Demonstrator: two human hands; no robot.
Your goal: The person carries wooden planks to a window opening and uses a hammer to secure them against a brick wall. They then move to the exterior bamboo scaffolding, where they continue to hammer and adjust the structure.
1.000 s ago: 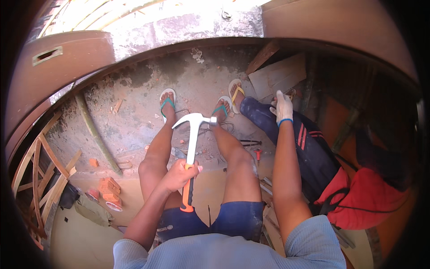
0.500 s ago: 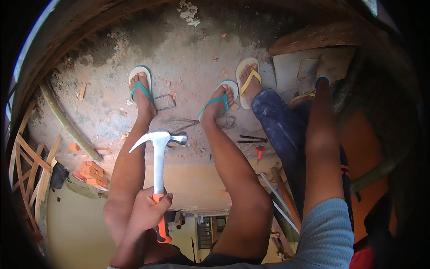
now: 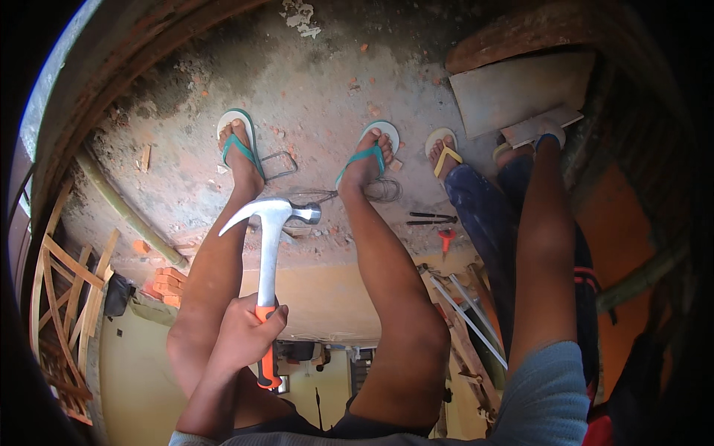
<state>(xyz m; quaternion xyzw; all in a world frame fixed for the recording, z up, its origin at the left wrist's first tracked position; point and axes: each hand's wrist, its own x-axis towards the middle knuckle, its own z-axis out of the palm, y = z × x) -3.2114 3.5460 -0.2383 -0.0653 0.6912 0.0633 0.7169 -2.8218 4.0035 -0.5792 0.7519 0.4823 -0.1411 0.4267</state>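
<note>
**Hammer gripped, poised over slab edge**

Concrete slab (image 3: pixel 312 97) spans the view; person sits on its edge, legs over. Left hand (image 3: pixel 245 334) closed round claw hammer (image 3: pixel 269 253) w/ orange grip, head above slab edge. Right hand (image 3: pixel 549 137) far right of hammer; grasp can't tell. Judged: pre-strike; next needs aim. Vs 0.5 s ago: hammer barely shifted.

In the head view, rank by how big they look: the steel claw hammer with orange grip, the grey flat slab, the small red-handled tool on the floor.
1. Grey flat slab
2. Steel claw hammer, though it is nearer the camera, so this is unsure
3. Small red-handled tool
</note>
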